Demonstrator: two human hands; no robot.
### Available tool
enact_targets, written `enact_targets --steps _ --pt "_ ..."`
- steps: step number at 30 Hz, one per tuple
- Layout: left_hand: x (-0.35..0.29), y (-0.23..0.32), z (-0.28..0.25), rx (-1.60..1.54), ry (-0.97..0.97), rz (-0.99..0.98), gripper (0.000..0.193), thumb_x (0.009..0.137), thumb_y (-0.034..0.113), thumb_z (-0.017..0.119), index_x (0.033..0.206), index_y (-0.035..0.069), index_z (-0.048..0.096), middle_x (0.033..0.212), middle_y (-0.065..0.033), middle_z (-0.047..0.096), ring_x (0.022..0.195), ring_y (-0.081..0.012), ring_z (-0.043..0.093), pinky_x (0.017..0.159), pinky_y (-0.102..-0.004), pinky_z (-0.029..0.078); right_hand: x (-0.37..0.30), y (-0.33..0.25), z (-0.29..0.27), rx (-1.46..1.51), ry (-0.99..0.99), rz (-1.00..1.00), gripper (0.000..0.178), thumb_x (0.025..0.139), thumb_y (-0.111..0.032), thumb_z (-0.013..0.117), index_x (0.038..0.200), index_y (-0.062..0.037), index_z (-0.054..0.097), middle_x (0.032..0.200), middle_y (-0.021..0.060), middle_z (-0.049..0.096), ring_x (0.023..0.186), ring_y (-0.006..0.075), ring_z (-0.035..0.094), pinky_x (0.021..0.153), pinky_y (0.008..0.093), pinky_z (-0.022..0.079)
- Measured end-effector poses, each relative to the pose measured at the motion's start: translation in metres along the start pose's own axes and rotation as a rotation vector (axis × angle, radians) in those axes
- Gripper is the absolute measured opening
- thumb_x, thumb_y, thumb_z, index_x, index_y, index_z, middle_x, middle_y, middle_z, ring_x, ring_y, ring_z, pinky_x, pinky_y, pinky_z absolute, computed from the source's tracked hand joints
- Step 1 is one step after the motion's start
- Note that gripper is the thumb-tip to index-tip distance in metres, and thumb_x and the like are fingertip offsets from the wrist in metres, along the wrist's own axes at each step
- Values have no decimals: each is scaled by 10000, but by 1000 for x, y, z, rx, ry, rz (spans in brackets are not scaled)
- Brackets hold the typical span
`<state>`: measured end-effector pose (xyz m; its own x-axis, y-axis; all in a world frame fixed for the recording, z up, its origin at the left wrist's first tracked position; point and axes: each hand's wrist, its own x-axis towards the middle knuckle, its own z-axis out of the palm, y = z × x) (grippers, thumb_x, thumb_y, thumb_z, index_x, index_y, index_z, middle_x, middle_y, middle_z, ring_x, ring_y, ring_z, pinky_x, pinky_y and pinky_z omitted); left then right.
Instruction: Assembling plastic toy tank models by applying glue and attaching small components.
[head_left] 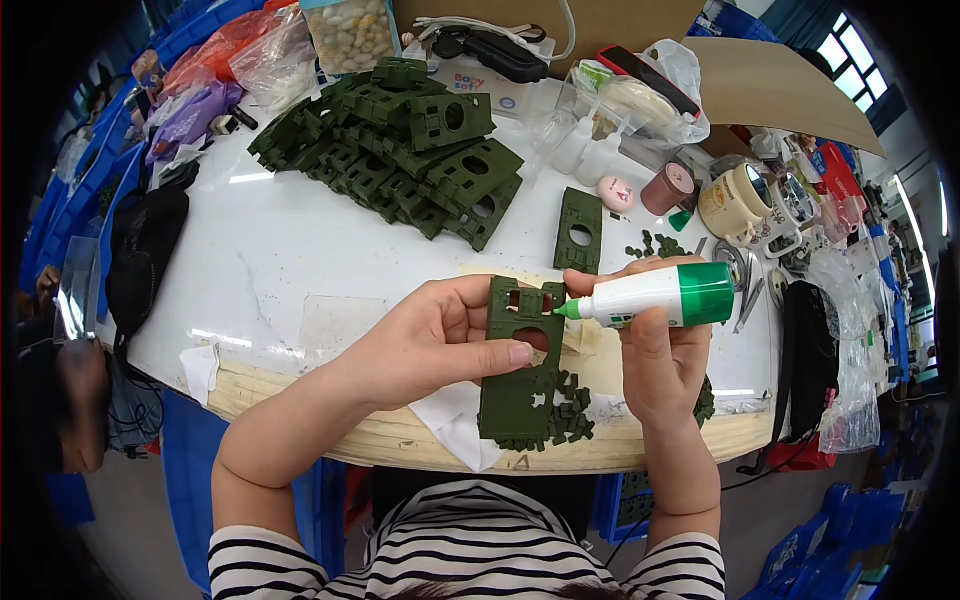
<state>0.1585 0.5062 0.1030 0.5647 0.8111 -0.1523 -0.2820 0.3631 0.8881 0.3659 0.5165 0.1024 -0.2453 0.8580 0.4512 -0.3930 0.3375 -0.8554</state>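
My left hand (450, 335) grips a dark green plastic model hull plate (515, 400) by its left edge, the thumb lying across its face. The plate has a round hole and smaller cut-outs near its far end. My right hand (665, 365) is wrapped round a white glue bottle (640, 295) with a green base, tipped on its side. Its green nozzle points left and meets, or nearly meets, the plate's right edge near the far end. Small green plastic pieces (572, 410) lie under and beside the plate at the table's near edge.
A large heap of similar hull plates (400, 150) fills the back left, and a single hull plate (579, 225) lies beyond my hands. More small green pieces (655, 243), a beige mug (735, 205), a pink-brown cylinder (666, 188) and tweezers (745, 290) are at right.
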Motion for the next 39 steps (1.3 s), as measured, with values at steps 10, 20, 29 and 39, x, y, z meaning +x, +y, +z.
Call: enact_targets --steps 10,20,29,39 --pt "1 1 1 -17 -17 10 460 824 46 629 1242 -23 448 1095 -135 610 1021 -180 595 917 -321 475 -1 -1 -3 0 15 51 291 935 -197 504 1120 16 432 1024 144 575 1011 305 604 866 386 482" --pt "2 -4 -2 -38 -51 89 327 842 61 630 1142 -11 523 1033 -70 629 927 -109 602 845 -256 483 -1 -2 -7 156 75 82 326 967 -283 414 1144 -10 418 1009 141 571 968 307 609 835 423 503" --pt "2 -2 -7 -49 -77 63 397 827 44 631 1198 -14 501 1086 -79 619 971 -98 588 879 -243 458 -2 -2 -4 101 234 101 394 948 -366 448 1148 -27 428 1020 101 531 924 199 570 840 381 468" --pt "1 -10 -15 -106 -94 90 372 829 52 631 1173 -15 507 1065 -76 622 948 -114 598 834 -253 485 -3 4 -15 174 189 84 415 947 -336 466 1211 -25 392 1075 95 500 981 189 533 823 325 460"
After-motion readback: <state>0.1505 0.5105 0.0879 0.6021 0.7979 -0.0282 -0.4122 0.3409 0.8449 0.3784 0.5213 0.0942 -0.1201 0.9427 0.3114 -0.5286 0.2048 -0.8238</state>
